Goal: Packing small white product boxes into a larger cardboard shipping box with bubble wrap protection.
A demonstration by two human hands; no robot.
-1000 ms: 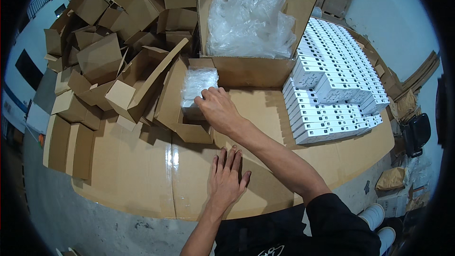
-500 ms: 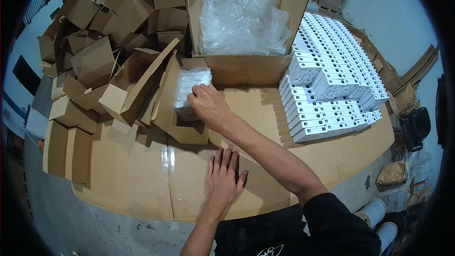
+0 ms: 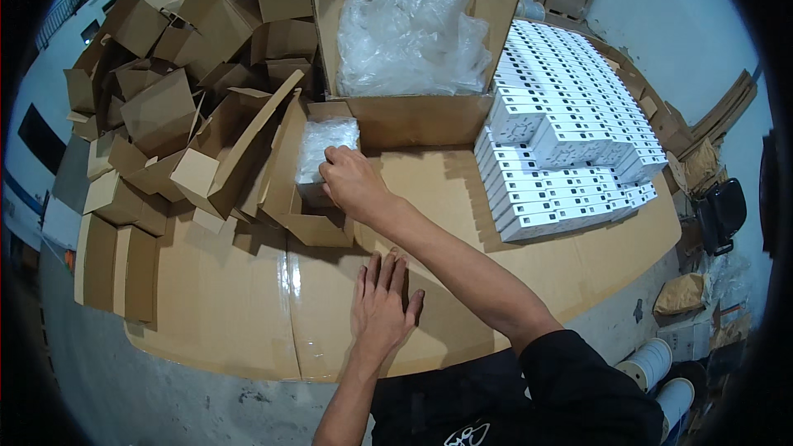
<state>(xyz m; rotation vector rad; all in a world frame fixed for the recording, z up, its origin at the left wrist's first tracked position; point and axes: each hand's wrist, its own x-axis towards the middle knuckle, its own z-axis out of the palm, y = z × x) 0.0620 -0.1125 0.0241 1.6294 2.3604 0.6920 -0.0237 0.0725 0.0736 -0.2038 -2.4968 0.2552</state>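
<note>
In the head view, the right hand (image 3: 357, 186) is bending over a small brown box (image 3: 310, 230), its curled fingers touching the right side of a plastic-wrapped bundle (image 3: 326, 136). The bundle is sitting inside that box, toward the far end; whether the fingertips are pinching its wrap or only pressing on it, I cannot tell. The left hand (image 3: 384, 311) is lying palm down on the cardboard-covered table (image 3: 223, 314) — its fingers slightly spread and holding nothing — just nearer the body than the box. Behind the bundle, a large box (image 3: 421, 121) is holding a heap of clear plastic bags (image 3: 413, 41). Stacked white boxes (image 3: 570, 136) are standing on the right, while a pile of open brown boxes (image 3: 161, 111) is filling the left side.
</note>
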